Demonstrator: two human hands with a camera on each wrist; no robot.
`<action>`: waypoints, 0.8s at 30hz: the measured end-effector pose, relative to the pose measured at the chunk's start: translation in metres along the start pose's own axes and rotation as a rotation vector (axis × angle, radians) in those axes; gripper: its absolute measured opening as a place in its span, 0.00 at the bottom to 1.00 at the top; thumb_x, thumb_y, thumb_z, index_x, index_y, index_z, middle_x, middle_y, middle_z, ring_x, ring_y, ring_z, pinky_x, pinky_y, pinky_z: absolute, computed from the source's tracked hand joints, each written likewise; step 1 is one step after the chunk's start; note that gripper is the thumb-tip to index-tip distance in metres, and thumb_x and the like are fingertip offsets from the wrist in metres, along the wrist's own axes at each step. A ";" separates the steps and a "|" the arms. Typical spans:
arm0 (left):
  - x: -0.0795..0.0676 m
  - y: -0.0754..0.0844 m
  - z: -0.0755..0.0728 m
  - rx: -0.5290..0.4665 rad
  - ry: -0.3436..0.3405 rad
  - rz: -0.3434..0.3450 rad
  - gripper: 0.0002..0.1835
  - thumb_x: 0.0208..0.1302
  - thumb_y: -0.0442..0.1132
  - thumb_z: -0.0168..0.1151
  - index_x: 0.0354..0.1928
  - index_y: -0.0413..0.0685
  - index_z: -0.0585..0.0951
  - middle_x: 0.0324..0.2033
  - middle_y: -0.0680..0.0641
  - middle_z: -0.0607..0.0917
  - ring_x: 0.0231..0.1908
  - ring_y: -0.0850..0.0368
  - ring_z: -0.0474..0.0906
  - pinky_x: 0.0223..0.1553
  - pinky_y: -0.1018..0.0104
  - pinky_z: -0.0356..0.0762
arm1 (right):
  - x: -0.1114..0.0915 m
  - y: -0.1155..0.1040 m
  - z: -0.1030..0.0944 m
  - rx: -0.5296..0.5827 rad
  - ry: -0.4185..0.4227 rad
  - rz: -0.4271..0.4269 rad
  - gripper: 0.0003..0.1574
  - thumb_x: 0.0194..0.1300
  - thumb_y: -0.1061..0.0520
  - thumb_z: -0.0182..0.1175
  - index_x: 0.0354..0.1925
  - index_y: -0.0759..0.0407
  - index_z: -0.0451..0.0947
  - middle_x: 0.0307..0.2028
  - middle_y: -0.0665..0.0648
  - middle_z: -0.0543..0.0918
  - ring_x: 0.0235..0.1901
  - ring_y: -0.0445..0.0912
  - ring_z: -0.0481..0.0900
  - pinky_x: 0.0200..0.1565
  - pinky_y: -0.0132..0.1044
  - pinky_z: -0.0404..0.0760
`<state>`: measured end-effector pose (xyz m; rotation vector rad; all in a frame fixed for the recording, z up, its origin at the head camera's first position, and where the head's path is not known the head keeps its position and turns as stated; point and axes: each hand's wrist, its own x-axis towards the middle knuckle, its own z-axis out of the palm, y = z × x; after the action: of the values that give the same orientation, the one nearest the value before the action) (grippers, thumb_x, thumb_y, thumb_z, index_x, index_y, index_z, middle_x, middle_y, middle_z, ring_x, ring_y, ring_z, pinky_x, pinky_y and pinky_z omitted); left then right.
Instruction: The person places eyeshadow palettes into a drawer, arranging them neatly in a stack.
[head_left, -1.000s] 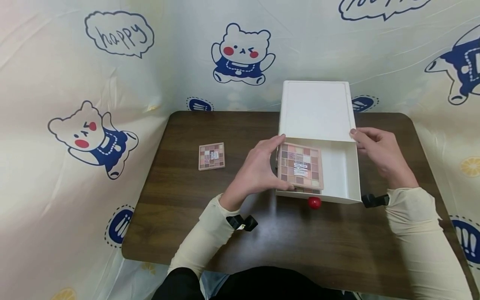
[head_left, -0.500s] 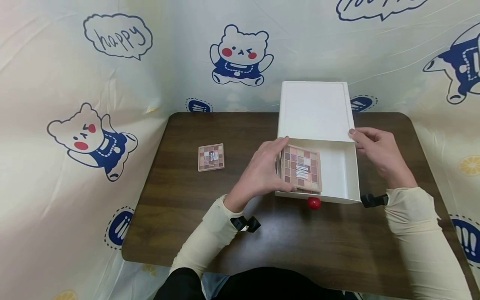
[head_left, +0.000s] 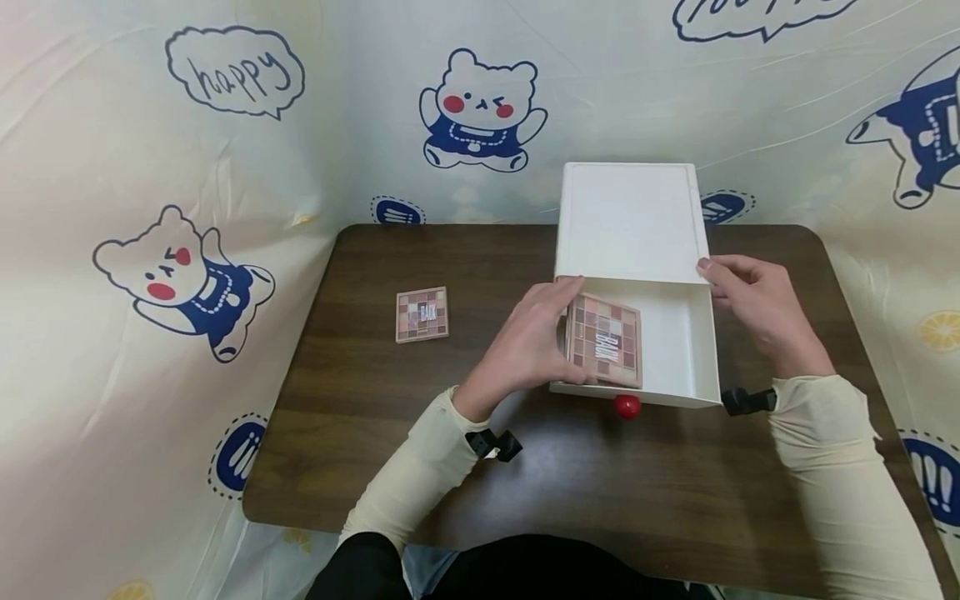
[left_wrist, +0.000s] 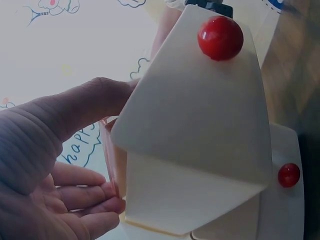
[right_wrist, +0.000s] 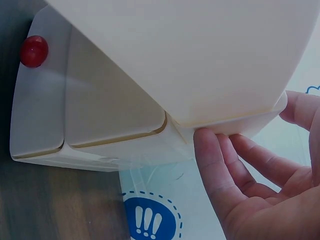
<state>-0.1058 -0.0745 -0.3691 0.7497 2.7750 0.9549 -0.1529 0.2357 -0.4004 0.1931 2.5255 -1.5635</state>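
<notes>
In the head view, a white drawer cabinet (head_left: 633, 221) has its top drawer (head_left: 678, 342) pulled out. A large eyeshadow palette (head_left: 611, 337) with a pink checkered lid lies at the drawer's left side, gripped along its left edge by my left hand (head_left: 528, 337). The palette's edge (left_wrist: 117, 165) shows beside the fingers in the left wrist view; the drawer front (left_wrist: 195, 100) hides the rest. My right hand (head_left: 761, 304) holds the cabinet's front right corner, thumb on top; its fingers (right_wrist: 210, 155) touch the white side in the right wrist view.
A smaller checkered palette (head_left: 422, 314) lies on the brown table (head_left: 360, 417), left of my left hand. A red knob (head_left: 627, 407) sticks out from the open drawer's front. A lower drawer's red knob (left_wrist: 289, 175) shows in the left wrist view. A printed curtain (head_left: 337, 125) stands behind the table.
My left hand has shifted slightly right with the large palette, which now sits a little lower and further into the drawer. The right hand keeps its place on the cabinet.
</notes>
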 end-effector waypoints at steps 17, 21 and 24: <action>0.003 -0.012 -0.006 0.016 -0.046 0.089 0.63 0.38 0.62 0.82 0.75 0.43 0.64 0.72 0.47 0.67 0.68 0.53 0.62 0.70 0.58 0.59 | 0.002 0.002 0.000 -0.012 0.000 0.008 0.45 0.72 0.33 0.53 0.69 0.66 0.68 0.62 0.67 0.73 0.41 0.43 0.80 0.38 0.24 0.80; 0.003 -0.013 -0.006 0.016 -0.047 0.087 0.62 0.39 0.63 0.82 0.75 0.43 0.64 0.72 0.47 0.67 0.68 0.52 0.62 0.70 0.57 0.59 | 0.002 0.002 -0.001 -0.021 0.002 0.008 0.46 0.71 0.32 0.53 0.70 0.66 0.68 0.62 0.68 0.73 0.42 0.46 0.80 0.37 0.23 0.80; 0.003 -0.013 -0.005 0.019 -0.048 0.091 0.62 0.40 0.63 0.81 0.75 0.43 0.63 0.73 0.47 0.67 0.68 0.52 0.61 0.70 0.56 0.60 | 0.002 0.002 -0.001 -0.029 0.006 0.010 0.47 0.71 0.31 0.53 0.70 0.65 0.68 0.62 0.68 0.73 0.43 0.48 0.80 0.38 0.24 0.80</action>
<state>-0.1149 -0.0852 -0.3726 0.8967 2.7327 0.9145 -0.1544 0.2375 -0.4020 0.2070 2.5459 -1.5240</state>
